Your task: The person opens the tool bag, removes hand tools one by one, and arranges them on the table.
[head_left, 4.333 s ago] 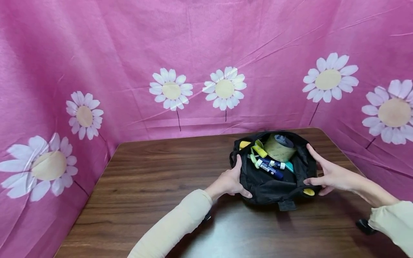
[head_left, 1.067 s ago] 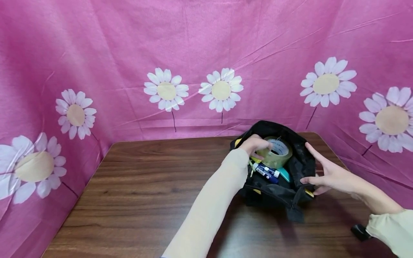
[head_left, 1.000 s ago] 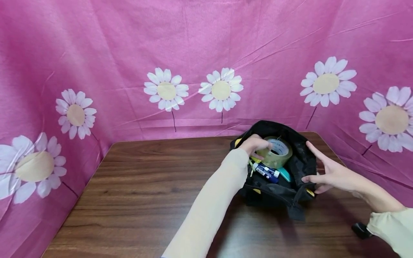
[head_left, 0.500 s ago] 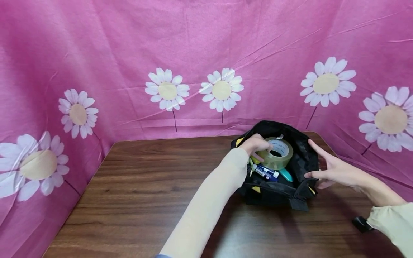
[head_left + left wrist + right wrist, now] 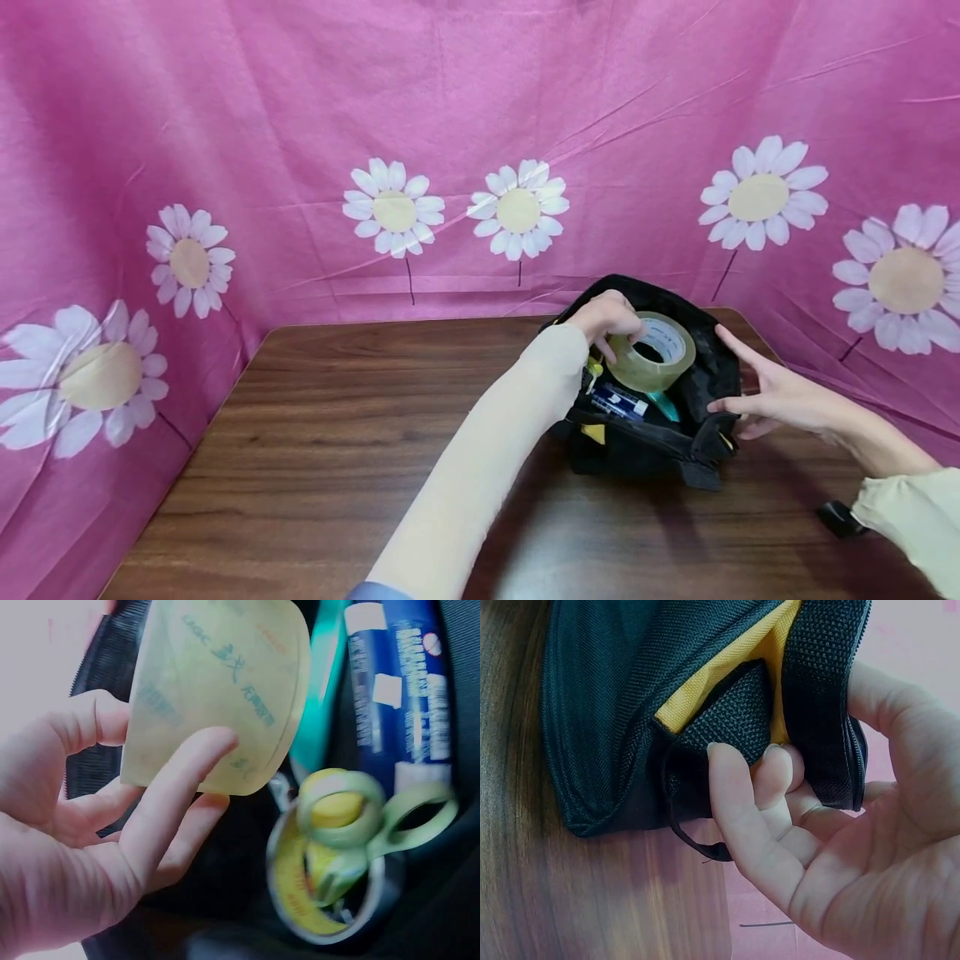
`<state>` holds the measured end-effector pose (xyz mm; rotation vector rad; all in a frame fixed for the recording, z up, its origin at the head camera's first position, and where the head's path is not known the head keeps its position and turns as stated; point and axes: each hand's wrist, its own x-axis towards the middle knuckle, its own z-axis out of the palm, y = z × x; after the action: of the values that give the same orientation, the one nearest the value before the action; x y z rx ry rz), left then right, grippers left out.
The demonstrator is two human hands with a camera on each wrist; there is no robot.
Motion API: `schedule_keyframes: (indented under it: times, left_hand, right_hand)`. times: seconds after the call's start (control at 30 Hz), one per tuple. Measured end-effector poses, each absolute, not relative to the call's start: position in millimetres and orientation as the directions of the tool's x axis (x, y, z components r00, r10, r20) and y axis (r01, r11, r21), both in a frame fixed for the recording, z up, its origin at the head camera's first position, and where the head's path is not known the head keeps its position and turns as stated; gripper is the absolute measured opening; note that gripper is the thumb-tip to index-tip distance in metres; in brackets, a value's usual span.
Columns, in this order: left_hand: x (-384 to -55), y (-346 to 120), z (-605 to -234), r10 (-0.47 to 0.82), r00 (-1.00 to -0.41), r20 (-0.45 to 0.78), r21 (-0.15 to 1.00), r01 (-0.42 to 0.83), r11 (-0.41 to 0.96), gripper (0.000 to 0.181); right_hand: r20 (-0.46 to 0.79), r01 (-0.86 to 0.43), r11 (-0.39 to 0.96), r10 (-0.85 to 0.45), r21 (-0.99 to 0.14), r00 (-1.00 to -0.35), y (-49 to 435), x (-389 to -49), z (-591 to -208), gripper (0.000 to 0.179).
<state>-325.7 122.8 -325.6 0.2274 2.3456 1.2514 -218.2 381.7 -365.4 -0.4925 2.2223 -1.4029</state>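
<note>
A black fabric bag (image 5: 630, 458) with yellow lining stands unzipped on the table. Inside it, my left hand (image 5: 609, 321) grips a wide roll of clear packing tape (image 5: 637, 375) between thumb and fingers; the left wrist view shows the tape roll (image 5: 217, 682) tilted. My right hand (image 5: 780, 400) holds the bag's right end, and in the right wrist view its fingers (image 5: 731, 787) curl at the zipped edge. Below the tape lie blue glue sticks (image 5: 420, 697), a teal object (image 5: 319, 697), light green-handled scissors (image 5: 420, 817) and a smaller tape roll (image 5: 289, 911).
The brown wooden table (image 5: 337, 442) extends to the left and front of the bag. A pink cloth (image 5: 285, 125) with white flowers hangs behind and at both sides. Under the right sleeve shows a black object (image 5: 842, 518).
My left hand has moved from the bag's left side into it and taken hold of the packing tape. The tape roll has risen slightly and shifted right. My right hand stays at the bag.
</note>
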Motion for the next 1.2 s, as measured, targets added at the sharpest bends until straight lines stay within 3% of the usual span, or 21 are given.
schedule_keyframes:
  times: [0.2,0.5,0.6,0.77,1.0,1.2]
  left_hand:
    - [-326,130,-303,0.327,-0.883,-0.336,0.753,-0.044,0.657,0.024]
    - [-319,119,-263,0.381,-0.865,-0.326,0.765,-0.004,0.645,0.040]
    - [-319,109,-253,0.418,-0.858,-0.299,0.793,0.020,0.609,0.035]
    - [-320,81,-236,0.458,-0.838,-0.297,0.819,0.023,0.573,0.012]
    - [-328,30,-228,0.458,-0.839,-0.292,0.833,0.012,0.553,0.029]
    - [-333,-15,-232,0.403,-0.868,-0.291,0.851,-0.042,0.524,0.029]
  right_hand:
    - [-0.190,-0.035,0.416,-0.488,-0.909,-0.852,381,-217,-367,0.103]
    - [-0.203,-0.039,0.416,-0.522,-0.909,-0.828,381,-217,-365,0.105]
    - [-0.187,-0.053,0.398,-0.541,-0.916,-0.820,383,-218,-365,0.104]
    - [-0.150,-0.084,0.374,-0.553,-0.923,-0.820,386,-219,-367,0.102]
    - [-0.149,-0.053,0.430,-0.423,-0.901,-0.894,377,-213,-360,0.098]
    - [-0.148,-0.049,0.406,-0.439,-0.913,-0.886,380,-211,-354,0.091]
